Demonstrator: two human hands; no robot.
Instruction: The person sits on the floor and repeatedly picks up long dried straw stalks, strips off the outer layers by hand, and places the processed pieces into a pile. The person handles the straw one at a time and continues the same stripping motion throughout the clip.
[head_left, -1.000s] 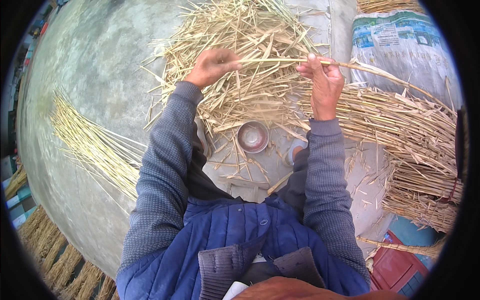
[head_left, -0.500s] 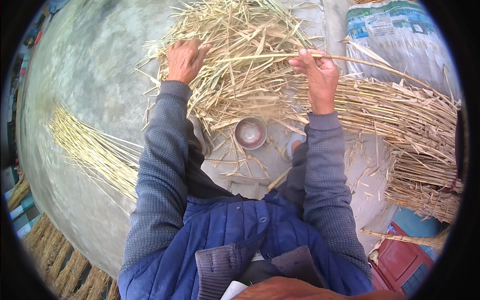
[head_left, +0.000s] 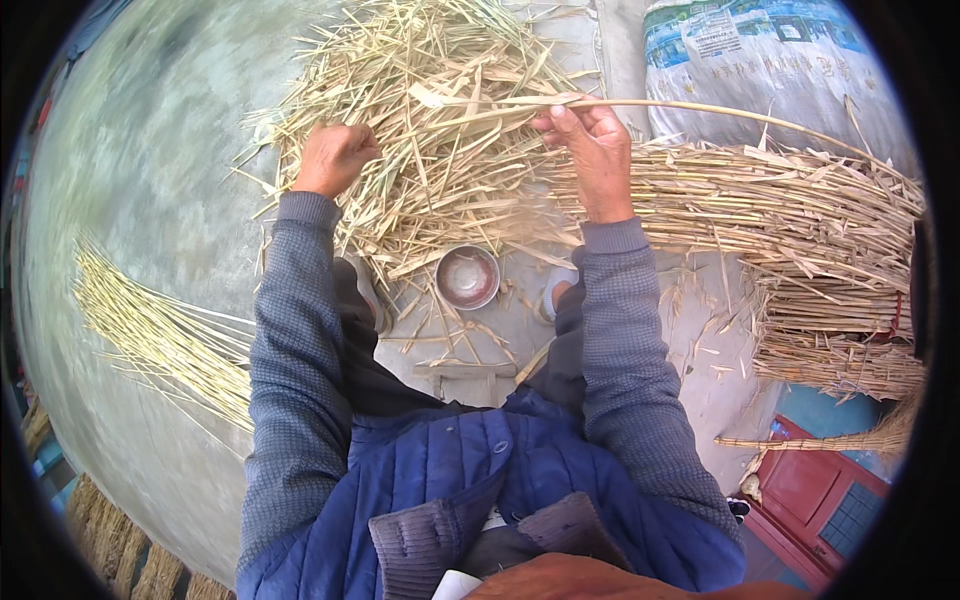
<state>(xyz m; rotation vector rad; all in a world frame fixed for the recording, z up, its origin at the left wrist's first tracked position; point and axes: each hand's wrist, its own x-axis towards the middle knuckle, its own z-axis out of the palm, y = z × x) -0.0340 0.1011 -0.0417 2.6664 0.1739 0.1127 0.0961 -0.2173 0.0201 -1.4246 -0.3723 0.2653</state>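
A long dry stalk stretches from the bundle side on the right, bending across the heap, with a pale leaf strip loose near its left part. My right hand pinches it between thumb and fingers. My left hand is closed at the left of the heap, near the stalk's thin left end; what its fingers hold is hidden. Beneath the stalk lies a heap of dry leaves and straw. A small metal bowl sits on the floor between my feet.
A thick bundle of dry stalks lies at right, with a white and blue sack behind it. Peeled thin stalks lie on the concrete floor at left. A brush-like bundle and a red panel are at lower right.
My left hand has closed and lowered slightly. A pale leaf strip now stands off the stalk left of my right hand. The whole view has shifted a little.
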